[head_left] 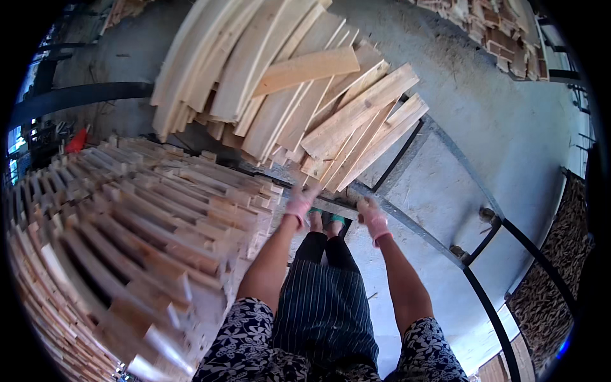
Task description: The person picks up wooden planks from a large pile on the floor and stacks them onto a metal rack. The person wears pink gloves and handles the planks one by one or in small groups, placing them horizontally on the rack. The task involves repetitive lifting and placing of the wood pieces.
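My left hand (300, 205), in a pinkish glove, is blurred by motion near the close ends of a pile of pale wooden boards (331, 124). Its fingers look spread, and nothing shows between them. My right hand (374, 218), in a similar glove with a pink cuff, hovers right of the boards, by a grey metal frame bar (407, 224). Its fingers are smeared and partly hidden, so their grip is unclear. The boards lie fanned out and overlapping, with one crosswise piece (309, 70) on top.
A large stack of layered wooden strips (127, 223) fills the left side. The metal frame with wheels (487, 214) stretches to the right over the concrete floor (509, 146). More wood pieces (503, 32) are heaped at the far right. A red object (76, 140) stands at far left.
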The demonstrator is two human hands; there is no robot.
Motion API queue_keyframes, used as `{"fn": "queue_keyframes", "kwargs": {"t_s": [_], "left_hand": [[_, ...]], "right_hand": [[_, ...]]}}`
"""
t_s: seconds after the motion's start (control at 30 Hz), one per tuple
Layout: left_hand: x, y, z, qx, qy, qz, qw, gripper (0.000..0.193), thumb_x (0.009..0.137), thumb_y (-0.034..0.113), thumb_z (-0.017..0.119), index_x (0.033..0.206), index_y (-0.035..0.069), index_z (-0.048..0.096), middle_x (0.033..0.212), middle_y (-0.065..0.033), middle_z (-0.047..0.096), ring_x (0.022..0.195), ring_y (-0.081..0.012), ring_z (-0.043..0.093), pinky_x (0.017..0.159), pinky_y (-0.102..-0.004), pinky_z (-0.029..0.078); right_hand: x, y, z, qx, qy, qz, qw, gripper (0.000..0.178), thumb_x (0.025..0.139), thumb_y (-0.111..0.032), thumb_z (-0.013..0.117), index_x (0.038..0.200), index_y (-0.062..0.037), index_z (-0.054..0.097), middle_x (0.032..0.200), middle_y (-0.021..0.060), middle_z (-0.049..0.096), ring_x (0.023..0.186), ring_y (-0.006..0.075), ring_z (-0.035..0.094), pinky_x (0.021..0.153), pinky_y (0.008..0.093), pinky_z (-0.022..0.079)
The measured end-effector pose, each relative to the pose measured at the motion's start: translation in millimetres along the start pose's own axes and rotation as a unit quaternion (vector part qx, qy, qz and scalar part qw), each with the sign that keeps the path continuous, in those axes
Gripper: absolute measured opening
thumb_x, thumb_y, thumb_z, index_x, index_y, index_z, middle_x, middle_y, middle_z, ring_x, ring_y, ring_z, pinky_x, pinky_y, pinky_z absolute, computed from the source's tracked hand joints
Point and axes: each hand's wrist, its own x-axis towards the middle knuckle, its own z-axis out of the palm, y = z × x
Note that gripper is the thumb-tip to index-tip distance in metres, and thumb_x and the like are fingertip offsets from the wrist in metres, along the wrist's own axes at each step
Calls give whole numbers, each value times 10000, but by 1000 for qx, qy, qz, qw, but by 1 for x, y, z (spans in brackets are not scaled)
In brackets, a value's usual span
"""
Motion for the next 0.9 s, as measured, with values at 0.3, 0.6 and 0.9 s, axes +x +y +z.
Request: {"fn": "queue_keyframes", "kwargs": {"t_s": [0.3,0.6,0.9], "left_hand": [[157,-84,26,80,361,-96,924,1129,789,769,695,1421,-109,373,1385,-338,434,1233,-421,531,1013,-493,476],[80,-10,110,60,195,-151,967,1143,787,885,550,1393,-73,402,1304,-288,390,1239,-479,451,1045,-577,412],[52,-24,106,116,206,-28,971,902,958,644,572,1472,-61,343,1227,-301,519,1155,-439,525,1020,-501,446]], "right_hand": [[195,14,23,324,143,105,929,719,927,-441,742,1451,-42,452,911,0,551,729,134,566,644,265,525],[194,6,11,272,148,-8,951,666,954,-418,731,1426,-29,469,1276,90,618,1110,179,616,982,313,525],[189,-19,-25,258,129,50,956,835,880,-464,805,1446,19,427,1298,122,598,1171,199,581,1032,343,469]]}}
